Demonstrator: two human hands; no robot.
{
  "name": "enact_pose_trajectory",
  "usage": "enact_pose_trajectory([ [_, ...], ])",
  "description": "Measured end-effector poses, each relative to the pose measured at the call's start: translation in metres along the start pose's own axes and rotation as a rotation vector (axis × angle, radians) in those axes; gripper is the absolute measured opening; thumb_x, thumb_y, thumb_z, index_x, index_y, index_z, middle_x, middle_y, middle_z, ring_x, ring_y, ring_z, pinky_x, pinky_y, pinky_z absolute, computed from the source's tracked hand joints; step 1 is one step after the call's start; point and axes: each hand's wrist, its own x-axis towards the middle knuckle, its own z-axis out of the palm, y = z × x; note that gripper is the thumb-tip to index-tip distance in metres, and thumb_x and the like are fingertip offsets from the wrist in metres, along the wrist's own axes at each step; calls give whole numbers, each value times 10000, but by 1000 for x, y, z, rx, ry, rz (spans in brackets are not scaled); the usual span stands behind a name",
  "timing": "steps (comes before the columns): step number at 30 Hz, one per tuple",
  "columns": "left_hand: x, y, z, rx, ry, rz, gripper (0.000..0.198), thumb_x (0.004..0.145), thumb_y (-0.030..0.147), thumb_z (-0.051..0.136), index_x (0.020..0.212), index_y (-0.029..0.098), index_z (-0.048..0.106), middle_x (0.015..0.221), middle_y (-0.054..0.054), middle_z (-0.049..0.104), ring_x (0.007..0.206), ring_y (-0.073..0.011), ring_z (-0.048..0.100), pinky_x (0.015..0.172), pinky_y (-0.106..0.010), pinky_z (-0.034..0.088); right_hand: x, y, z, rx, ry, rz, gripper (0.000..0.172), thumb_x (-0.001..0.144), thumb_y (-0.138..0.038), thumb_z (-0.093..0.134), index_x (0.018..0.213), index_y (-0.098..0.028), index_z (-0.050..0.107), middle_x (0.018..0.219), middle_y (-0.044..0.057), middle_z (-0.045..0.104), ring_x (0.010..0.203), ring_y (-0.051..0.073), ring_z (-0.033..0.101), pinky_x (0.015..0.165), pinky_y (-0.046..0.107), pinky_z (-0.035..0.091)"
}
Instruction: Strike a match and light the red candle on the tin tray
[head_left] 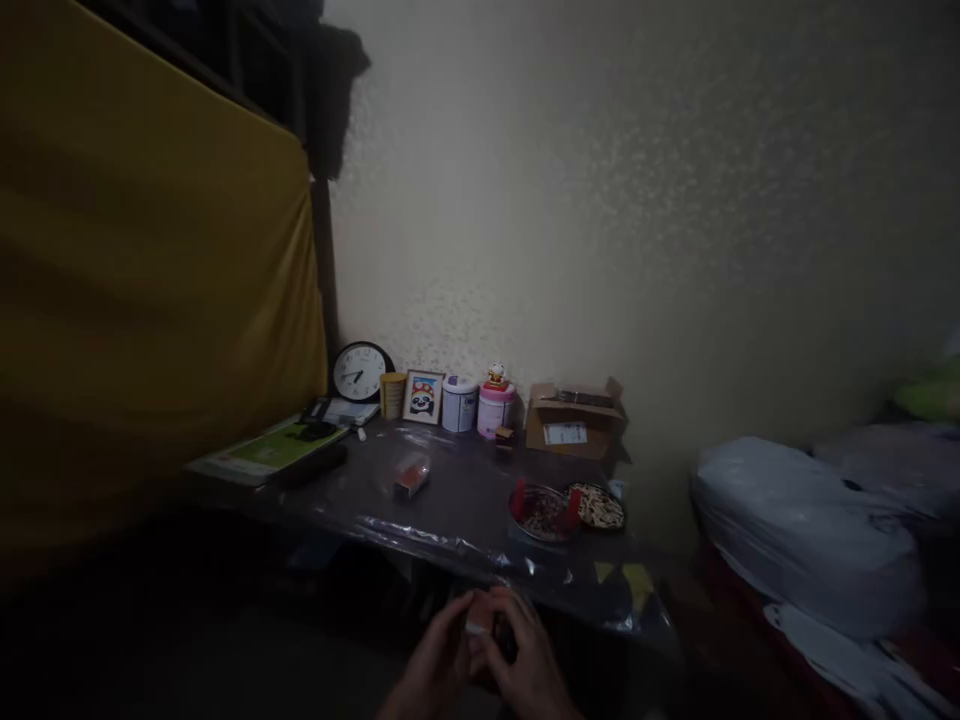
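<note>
Grip: left hand [431, 662] and right hand [531, 665] meet fingertip to fingertip, both closed on one small white piece [476, 628].
Piece position: between the hands, near of the counter [465, 500] edge and below it.
Piece axis: cannot tell; light too dim.
Nearer hand: neither; both touch it.
Bowls [598, 506]: two, side by side, far and right of the hands.
Tubs [459, 404]: three, at far wall.
Clock [361, 371]: one, far left.

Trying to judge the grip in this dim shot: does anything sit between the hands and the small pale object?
Nothing visible does. The left hand and right hand both close directly on the small pale object, held just short of the table and its near edge.
</note>
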Motion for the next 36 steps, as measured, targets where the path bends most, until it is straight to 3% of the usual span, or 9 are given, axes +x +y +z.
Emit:
enact_pose_trajectory([
  [10,-14,10,12,-34,-57,-5,158,786,226,558,854,112,644,715,-45,705,590,-126,622,601,-236,456,3,-4,0,36,-23,13,159,748,-170,544,891,-217,595,1101,72,612,1048,208,558,892,322,450],
  [13,-16,10,14,-32,-47,10,151,788,209,557,870,114,641,790,-64,711,637,-131,635,618,-234,462,3,-3,0,52,-16,12,149,752,-181,554,891,-218,593,1120,69,601,1063,202,549,900,311,442],
  [17,-16,9,13,-31,-25,22,117,787,192,561,849,133,641,739,-44,706,592,-114,625,603,-222,464,1,-2,2,67,-15,10,137,765,-201,557,898,-219,587,1108,67,599,1051,196,551,897,303,438],
  [30,-17,12,18,-53,-45,-19,185,813,223,525,913,111,635,815,-80,706,696,-155,647,658,-261,487,3,-7,-2,80,2,24,173,736,-149,543,893,-215,573,1114,65,587,1034,188,551,853,281,454],
  [36,-16,9,19,-39,-20,-17,134,806,208,545,883,139,630,748,-44,696,599,-110,622,606,-228,478,1,-7,0,70,23,52,185,729,-139,538,891,-219,582,1116,53,584,969,174,573,839,277,455],
])
